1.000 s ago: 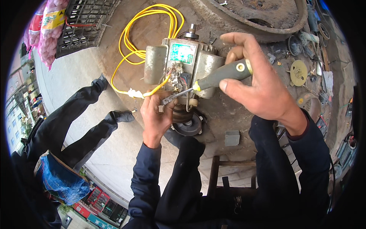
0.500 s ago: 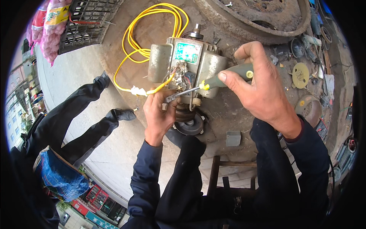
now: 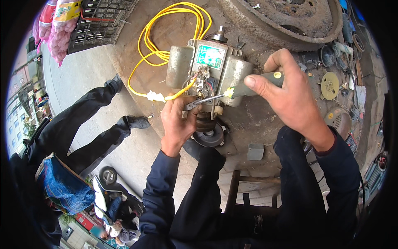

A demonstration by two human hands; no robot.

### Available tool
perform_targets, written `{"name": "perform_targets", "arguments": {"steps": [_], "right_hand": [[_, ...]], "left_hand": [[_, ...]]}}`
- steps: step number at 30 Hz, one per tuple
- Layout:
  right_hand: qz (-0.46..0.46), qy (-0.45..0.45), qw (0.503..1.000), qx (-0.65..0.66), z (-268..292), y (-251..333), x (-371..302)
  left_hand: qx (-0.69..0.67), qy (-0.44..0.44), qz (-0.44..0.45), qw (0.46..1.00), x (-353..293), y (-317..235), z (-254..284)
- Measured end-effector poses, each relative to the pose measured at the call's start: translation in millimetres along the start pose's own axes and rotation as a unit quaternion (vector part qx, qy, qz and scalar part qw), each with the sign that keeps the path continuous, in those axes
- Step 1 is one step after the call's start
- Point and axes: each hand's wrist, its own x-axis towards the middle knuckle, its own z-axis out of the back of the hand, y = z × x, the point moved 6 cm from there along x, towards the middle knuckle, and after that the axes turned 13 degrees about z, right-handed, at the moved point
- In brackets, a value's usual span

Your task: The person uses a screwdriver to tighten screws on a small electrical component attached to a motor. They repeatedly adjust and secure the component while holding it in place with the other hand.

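My right hand [image 3: 292, 93] is closed around the dark green handle of a screwdriver [image 3: 248, 88], thumb along its side. The shaft slants down to the left, its tip at a small grey metal piece [image 3: 191, 106] pinched in my left hand [image 3: 179, 122]. Just above my left fingers, a yellow cable [image 3: 181, 93] with a white wrapped patch runs into the open wiring area of an electric motor [image 3: 212, 74]. Bare terminals and thin wires show there. The motor has a bright green-white plate, two rounded grey housings and a pulley [image 3: 209, 135] at its near end.
Behind the motor lie coiled yellow cable [image 3: 149, 31] and a large rusty wheel rim [image 3: 286, 37]. A yellow disc [image 3: 330, 86] and scrap lie right; a small grey box [image 3: 255, 152] near my knees. Left are a black crate [image 3: 97, 31], a standing person's legs [image 3: 78, 120] and a scooter [image 3: 110, 195].
The motor and both hands appear slightly farther right in the picture. A scooter with a rider has come into view at lower left. Both hands keep their holds.
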Motion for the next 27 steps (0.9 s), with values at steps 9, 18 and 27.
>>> {"name": "perform_targets", "arguments": {"steps": [9, 18, 27], "right_hand": [[0.071, 0.05, 0.988, 0.129, 1, 12, 13], [-0.006, 0.016, 0.974, 0.226, 5, 4, 20], [0.01, 0.058, 0.911, 0.408, 9, 19, 49]], "left_hand": [[0.001, 0.002, 0.004, 1.0, -1, 2, 0], [-0.018, 0.017, 0.012, 1.0, 2, -1, 2], [-0.031, 0.004, 0.062, 0.998, -7, -7, 2]]}}
